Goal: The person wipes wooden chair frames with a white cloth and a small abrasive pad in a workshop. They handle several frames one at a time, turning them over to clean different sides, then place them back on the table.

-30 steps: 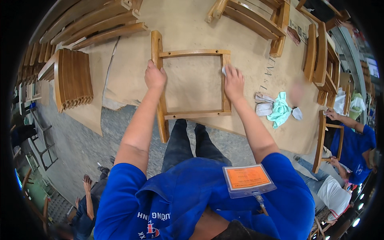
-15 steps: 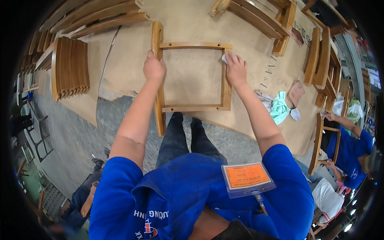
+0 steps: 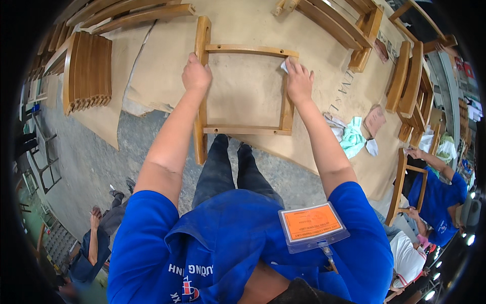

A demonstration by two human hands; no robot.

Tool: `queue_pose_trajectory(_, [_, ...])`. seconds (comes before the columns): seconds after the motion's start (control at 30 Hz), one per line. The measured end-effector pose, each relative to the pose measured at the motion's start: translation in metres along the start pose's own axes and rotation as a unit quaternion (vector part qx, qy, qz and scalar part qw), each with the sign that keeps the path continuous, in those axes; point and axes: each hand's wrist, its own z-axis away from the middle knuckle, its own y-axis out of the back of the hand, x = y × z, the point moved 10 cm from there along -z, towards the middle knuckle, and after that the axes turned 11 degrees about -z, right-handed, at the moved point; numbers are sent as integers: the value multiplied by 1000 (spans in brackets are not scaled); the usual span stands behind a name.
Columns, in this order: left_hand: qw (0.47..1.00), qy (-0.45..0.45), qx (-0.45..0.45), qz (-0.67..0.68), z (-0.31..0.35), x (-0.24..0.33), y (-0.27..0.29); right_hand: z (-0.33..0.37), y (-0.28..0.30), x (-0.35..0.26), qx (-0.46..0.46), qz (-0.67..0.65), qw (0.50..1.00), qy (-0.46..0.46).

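A brown varnished wooden frame (image 3: 247, 130) lies before me over the cardboard, with two crossrails, a shorter right rail and a long post on its left. My left hand (image 3: 196, 75) is closed around that post, above its middle. At the upper part of the right rail, my right hand (image 3: 299, 81) pinches a small white piece of paper or cloth (image 3: 284, 67) against the wood. Its fingertips are partly hidden by the hand. Small dark holes show in both crossrails.
Brown cardboard (image 3: 167, 76) covers the work surface. Stacked wooden parts (image 3: 88, 73) stand at left, more frames (image 3: 362, 45) at upper right. A mint-green cloth (image 3: 353, 138) lies right of my forearm. A co-worker in blue (image 3: 438, 202) handles another frame at far right; another person (image 3: 93, 248) is lower left.
The frame and both hands sit slightly higher in the picture, and the frame is tilted a little. Both grips stay at about the same places on the wood.
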Motion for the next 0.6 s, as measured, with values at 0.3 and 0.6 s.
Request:
queue_pose_trajectory(0.3, [1000, 10, -15, 10, 0, 0, 0, 168, 2, -17, -125, -70, 990, 1])
queue_pose_trajectory(0.6, [1000, 9, -6, -2, 1, -2, -1, 105, 12, 69, -246, -490, 787, -282])
